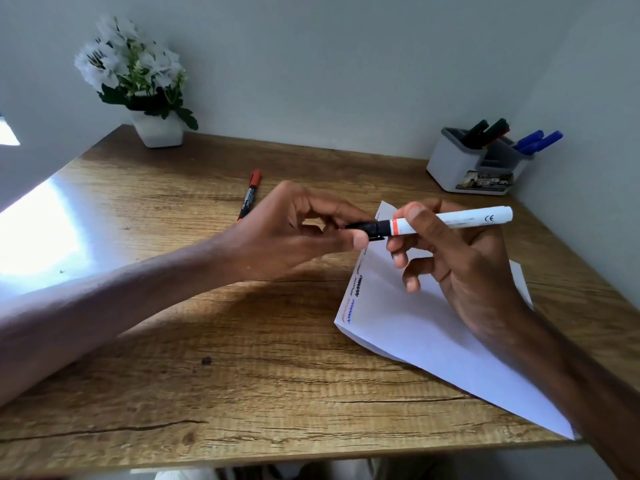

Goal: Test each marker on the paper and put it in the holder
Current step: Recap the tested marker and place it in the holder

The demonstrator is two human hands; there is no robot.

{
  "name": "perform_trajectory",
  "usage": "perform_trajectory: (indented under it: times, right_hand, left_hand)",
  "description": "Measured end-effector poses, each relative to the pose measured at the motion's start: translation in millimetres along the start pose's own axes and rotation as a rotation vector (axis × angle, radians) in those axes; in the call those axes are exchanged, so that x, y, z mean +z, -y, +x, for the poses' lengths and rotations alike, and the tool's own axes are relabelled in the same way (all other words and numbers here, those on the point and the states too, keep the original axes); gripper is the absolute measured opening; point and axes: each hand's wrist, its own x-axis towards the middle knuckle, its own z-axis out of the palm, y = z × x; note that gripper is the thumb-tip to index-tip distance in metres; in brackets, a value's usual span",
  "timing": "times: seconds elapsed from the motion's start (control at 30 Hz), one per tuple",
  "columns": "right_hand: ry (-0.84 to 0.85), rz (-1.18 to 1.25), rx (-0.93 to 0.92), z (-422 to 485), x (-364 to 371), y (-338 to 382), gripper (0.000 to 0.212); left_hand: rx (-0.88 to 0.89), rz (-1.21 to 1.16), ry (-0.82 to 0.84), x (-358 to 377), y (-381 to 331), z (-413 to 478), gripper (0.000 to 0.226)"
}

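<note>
My right hand [460,268] grips a white marker [460,219] with an orange band, held level above the paper [408,327]. My left hand [294,233] pinches the marker's black cap [367,227] at its left end. The paper lies on the desk at the right and carries blue, black and orange scribbles along its left edge. A black marker with a red cap [250,195] lies on the desk behind my left hand. The grey-and-white holder [450,164] stands at the back right with two dark markers and two blue markers in it.
A white pot of white flowers [157,131] stands at the back left of the wooden desk [214,375]. Walls close the desk in at the back and on the right. Bright glare covers the desk's left edge.
</note>
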Motion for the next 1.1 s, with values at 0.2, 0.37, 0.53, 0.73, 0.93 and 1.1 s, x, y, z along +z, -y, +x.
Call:
perform_trajectory:
  times: [0.2, 0.37, 0.53, 0.73, 0.93, 1.1]
  right_hand:
    - [0.086, -0.048, -0.128, 2, -6, -5, 0.016]
    - [0.055, -0.057, -0.100, 7, -9, -4, 0.018]
    - [-0.112, -0.050, -0.024, 11, -17, 4, 0.011]
    - [-0.219, -0.123, -0.009, 14, -48, 16, 0.014]
    - [-0.055, -0.528, -0.107, 31, -71, 20, 0.019]
    - [-0.211, -0.739, -0.199, 53, -96, 20, 0.021]
  left_hand:
    - [-0.015, -0.163, 0.128, 6, -2, 1, 0.023]
    - [-0.153, -0.283, 0.113, 10, 0, 5, 0.029]
    - [-0.167, -0.273, -0.066, 12, -5, 18, 0.039]
    - [-0.090, -0.180, -0.249, 15, -11, 33, 0.028]
    - [-0.022, -0.233, -0.336, 41, -29, 82, 0.021]
    - [0.060, 0.058, -0.321, 63, -17, 118, 0.013]
